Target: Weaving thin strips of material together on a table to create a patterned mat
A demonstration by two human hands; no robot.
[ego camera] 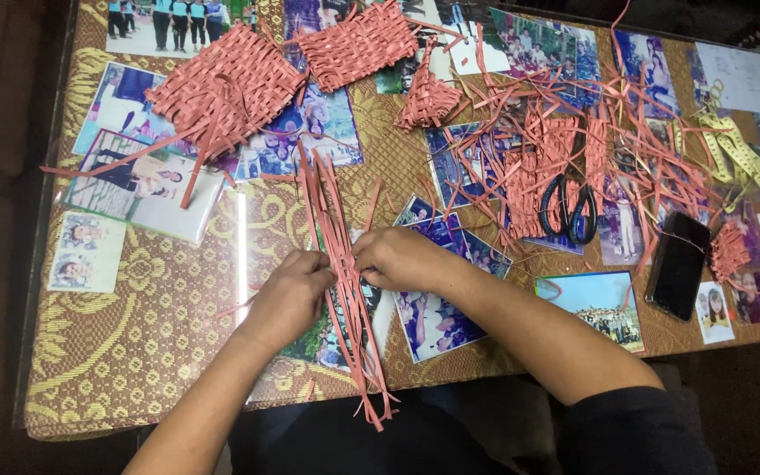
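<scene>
1. We found both hands at the near middle of the counter (134, 352), a glass-topped surface over a gold-patterned cloth and loose photographs (437, 321).
2. The left hand (288, 295) had its fingers closed on the left edge of a bundle of pink strips (345, 290); the right hand (398, 258) pinched the same bundle from the right. We judged this two-sided grip kept the parallel strips aligned and flat.
3. The bundle lay lengthwise toward the person, its lower ends hanging past the counter's near edge.
4. Three woven pink panels (226, 88) sat at the far left, apart from the hands.
5. A tangle of loose strips (556, 149) covered the far right, with black-handled scissors (569, 207) lying in it, within reach of the right hand.
6. A dark phone (679, 264) and a yellow measuring tape (736, 149) lay further right.
</scene>
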